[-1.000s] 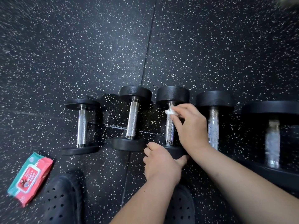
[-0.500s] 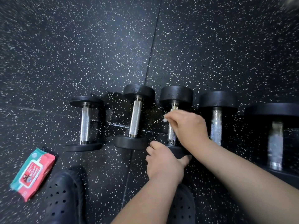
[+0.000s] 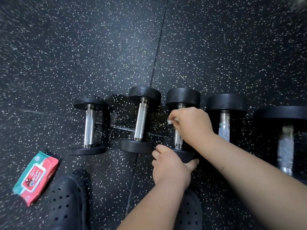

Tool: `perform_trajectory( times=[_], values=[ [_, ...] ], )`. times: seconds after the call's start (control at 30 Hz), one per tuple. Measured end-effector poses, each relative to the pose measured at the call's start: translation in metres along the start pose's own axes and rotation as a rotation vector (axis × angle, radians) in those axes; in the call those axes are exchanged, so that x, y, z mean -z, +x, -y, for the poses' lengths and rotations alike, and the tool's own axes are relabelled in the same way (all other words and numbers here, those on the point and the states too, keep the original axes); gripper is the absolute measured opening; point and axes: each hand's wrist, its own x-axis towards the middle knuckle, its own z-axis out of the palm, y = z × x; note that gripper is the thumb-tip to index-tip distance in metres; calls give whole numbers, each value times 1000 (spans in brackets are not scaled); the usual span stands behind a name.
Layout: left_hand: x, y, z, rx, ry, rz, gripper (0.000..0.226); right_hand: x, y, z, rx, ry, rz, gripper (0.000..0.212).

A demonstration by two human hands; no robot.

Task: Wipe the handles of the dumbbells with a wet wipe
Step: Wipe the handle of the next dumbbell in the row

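While right hand (image 3: 191, 125) pinches wipe (image 3: 170, 122), dumbbell (image 3: 182, 97) points away.

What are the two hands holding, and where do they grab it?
The right hand pinches a wipe against the upper handle of the middle dumbbell. The left hand grips that dumbbell's near weight.

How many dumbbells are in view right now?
5, in one row: first dumbbell far left; second dumbbell; third dumbbell, gripped by left hand, right hand pinching wet wipe on it; fourth dumbbell; fifth dumbbell at the right edge. More may lie off-frame.
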Motion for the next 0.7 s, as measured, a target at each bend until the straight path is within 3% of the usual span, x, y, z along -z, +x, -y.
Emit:
perform_trajectory(
  times=[0.1, 0.23, 0.37, 0.53, 0.7],
  values=[
    [0, 1, 0, 0, 3, 2, 111, -3, -5, -3, 17, 53, -120, 6],
    [-2, 1, 0, 1, 0, 2, 115, -20, -26, -4, 70, 121, -121, 10],
    [-3, 1, 0, -4, 8, -15, 112, -23, -26, -14, 25, 288, -285, 11],
    [-4, 0, 1, -8, 12, -21, 108, -22, -36, -17, 26, 358, -319, 15],
    [-4, 1, 1, -11, 9, -24, 103, -30, -45, -21, -141, 486, -326, 15]
  ],
)
